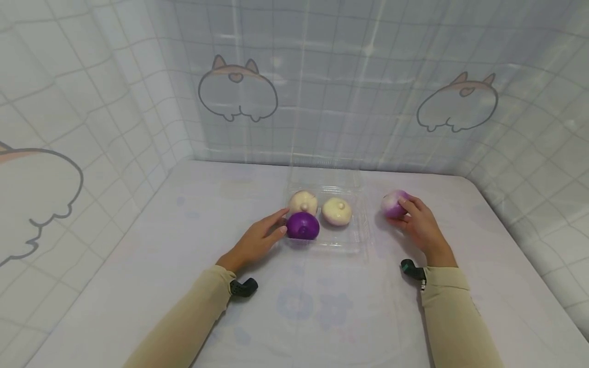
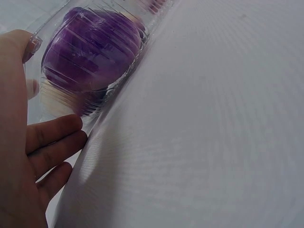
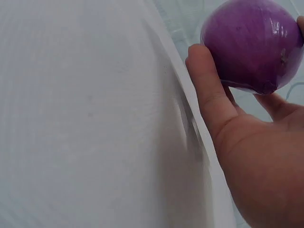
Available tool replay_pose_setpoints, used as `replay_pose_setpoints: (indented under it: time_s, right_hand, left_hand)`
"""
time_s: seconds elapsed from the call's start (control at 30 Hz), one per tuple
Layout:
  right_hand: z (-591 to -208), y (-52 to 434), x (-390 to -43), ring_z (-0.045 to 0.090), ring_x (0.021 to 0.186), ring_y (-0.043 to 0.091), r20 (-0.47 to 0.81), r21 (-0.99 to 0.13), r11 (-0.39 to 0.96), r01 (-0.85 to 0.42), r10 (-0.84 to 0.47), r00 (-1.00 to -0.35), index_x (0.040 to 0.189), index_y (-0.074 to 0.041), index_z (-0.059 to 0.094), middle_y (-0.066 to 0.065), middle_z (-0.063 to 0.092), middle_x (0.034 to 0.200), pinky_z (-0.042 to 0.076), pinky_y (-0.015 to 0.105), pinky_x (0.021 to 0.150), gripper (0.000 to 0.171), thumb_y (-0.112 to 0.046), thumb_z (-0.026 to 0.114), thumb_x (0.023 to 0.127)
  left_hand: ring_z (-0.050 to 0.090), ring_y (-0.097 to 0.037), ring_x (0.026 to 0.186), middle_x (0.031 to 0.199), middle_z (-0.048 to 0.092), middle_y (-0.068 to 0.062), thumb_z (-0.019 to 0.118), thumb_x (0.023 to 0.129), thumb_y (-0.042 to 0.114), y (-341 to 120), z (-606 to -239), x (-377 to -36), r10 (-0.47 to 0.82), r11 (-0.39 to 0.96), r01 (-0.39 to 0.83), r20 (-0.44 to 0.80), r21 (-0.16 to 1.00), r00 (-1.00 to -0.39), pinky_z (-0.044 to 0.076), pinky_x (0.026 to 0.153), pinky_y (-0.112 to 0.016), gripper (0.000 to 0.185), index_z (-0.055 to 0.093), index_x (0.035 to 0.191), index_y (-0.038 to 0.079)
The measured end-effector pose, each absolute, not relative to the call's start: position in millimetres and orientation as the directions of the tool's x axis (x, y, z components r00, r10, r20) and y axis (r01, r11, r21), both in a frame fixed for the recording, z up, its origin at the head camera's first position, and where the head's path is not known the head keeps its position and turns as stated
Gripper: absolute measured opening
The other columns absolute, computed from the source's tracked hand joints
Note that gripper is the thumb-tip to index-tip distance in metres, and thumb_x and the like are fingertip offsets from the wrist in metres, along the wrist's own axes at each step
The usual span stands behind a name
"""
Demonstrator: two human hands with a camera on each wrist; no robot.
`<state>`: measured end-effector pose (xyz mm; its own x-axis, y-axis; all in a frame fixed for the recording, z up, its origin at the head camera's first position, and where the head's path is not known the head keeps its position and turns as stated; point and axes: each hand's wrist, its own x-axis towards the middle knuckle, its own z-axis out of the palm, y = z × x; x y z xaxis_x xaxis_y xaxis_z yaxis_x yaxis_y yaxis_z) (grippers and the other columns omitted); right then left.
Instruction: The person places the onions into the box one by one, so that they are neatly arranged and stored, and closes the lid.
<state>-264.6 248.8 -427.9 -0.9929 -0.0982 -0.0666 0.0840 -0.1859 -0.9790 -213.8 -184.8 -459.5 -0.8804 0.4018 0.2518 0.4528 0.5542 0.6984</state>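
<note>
Apparently the step in hand was the handling of one onion beside a box that already held three. From the head view, the right hand (image 1: 422, 225) held a purple-and-white onion (image 1: 392, 204) to the right of the clear plastic box (image 1: 342, 236), well apart from it; whether that onion touched the table (image 1: 359, 327) could not be told. Inside the box sat two pale onions, one at the back left (image 1: 303, 202) and one to the right (image 1: 337, 211), with a dark purple onion (image 1: 302, 225) at the front left. The lid (image 1: 322, 178) stood open behind. At the box's left side was the left hand (image 1: 257, 240), its fingers loosely extended.

The left wrist view showed the dark purple onion behind the ridged wall, with a digit against the plastic near the rim and other fingertips low beside the wall. That grip was spread and relaxed, closed round nothing — more a steadying touch, it seemed.

The right wrist view showed the other grip curled about its onion, opened only as wide as the glossy round body, fingers on opposite sides.

If the onion was meant for the box, the next move called for a leftward carry over the wall and a gentle lowering into the front right space — with the left hand keeping the light box from sliding.
</note>
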Motion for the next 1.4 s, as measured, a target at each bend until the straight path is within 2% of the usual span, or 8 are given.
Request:
replay_pose_setpoints:
  time_s: [0.17, 0.33, 0.67, 1.0, 1.17, 1.4]
  right_hand:
    - [-424, 247, -265, 0.053, 0.116, 0.021, -0.067, -0.986, -0.143, 0.084, -0.121, -0.990, 0.158, 0.000, 0.015, 0.019, 0.020, 0.155, 0.043, 0.045, 0.103, 0.078, -0.034, 0.058, 0.103]
    - [-420, 248, -265, 0.047, 0.122, 0.025, -0.076, -0.980, -0.173, 0.095, -0.116, -0.990, 0.159, -0.002, 0.013, 0.016, 0.019, 0.155, 0.038, 0.046, 0.107, 0.080, -0.036, 0.058, 0.103]
    - [-416, 247, -265, 0.049, 0.119, 0.023, -0.075, -0.978, -0.183, 0.096, -0.115, -0.990, 0.158, -0.002, 0.015, 0.015, 0.022, 0.154, 0.042, 0.042, 0.102, 0.082, -0.037, 0.061, 0.100]
    - [-403, 239, -259, 0.052, 0.119, 0.024, -0.012, -0.991, -0.132, 0.029, -0.129, -0.992, 0.156, 0.002, 0.017, 0.015, 0.029, 0.148, 0.053, 0.033, 0.094, 0.078, -0.033, 0.060, 0.102]
    - [-398, 233, -258, 0.056, 0.115, 0.020, 0.012, -0.994, -0.113, 0.004, -0.144, -0.990, 0.156, 0.001, 0.019, 0.015, 0.035, 0.145, 0.054, 0.029, 0.093, 0.078, -0.032, 0.062, 0.101]
    - [-392, 226, -257, 0.057, 0.114, 0.023, 0.015, -0.999, -0.042, -0.008, -0.170, -0.985, 0.155, -0.001, 0.024, 0.016, 0.036, 0.144, 0.053, 0.030, 0.094, 0.076, -0.037, 0.062, 0.100]
  left_hand:
    - [0.048, -0.025, 0.135, 0.141, 0.058, -0.008, 0.049, 0.106, 0.041, -185, -459, -214, 0.401, 0.553, 0.451, 0.250, 0.700, -0.881, 0.034, 0.114, -0.048, 0.057, 0.035, 0.158, 0.023]
    - [0.048, -0.025, 0.135, 0.140, 0.058, -0.008, 0.049, 0.106, 0.040, -185, -459, -214, 0.402, 0.548, 0.449, 0.248, 0.706, -0.881, 0.034, 0.114, -0.049, 0.056, 0.035, 0.157, 0.023]
    - [0.046, -0.022, 0.137, 0.143, 0.057, -0.006, 0.048, 0.106, 0.043, -186, -459, -213, 0.390, 0.564, 0.429, 0.231, 0.705, -0.892, 0.032, 0.116, -0.046, 0.056, 0.035, 0.158, 0.027]
    - [0.047, -0.026, 0.137, 0.143, 0.056, -0.009, 0.047, 0.106, 0.043, -184, -459, -215, 0.399, 0.558, 0.445, 0.244, 0.700, -0.884, 0.033, 0.115, -0.048, 0.057, 0.035, 0.158, 0.023]
    - [0.046, -0.025, 0.137, 0.143, 0.056, -0.009, 0.047, 0.105, 0.044, -184, -459, -215, 0.396, 0.559, 0.438, 0.237, 0.704, -0.887, 0.032, 0.115, -0.048, 0.057, 0.035, 0.158, 0.025]
    - [0.047, -0.024, 0.136, 0.143, 0.057, -0.008, 0.047, 0.106, 0.044, -185, -460, -215, 0.395, 0.557, 0.438, 0.238, 0.706, -0.887, 0.032, 0.115, -0.047, 0.057, 0.034, 0.158, 0.025]
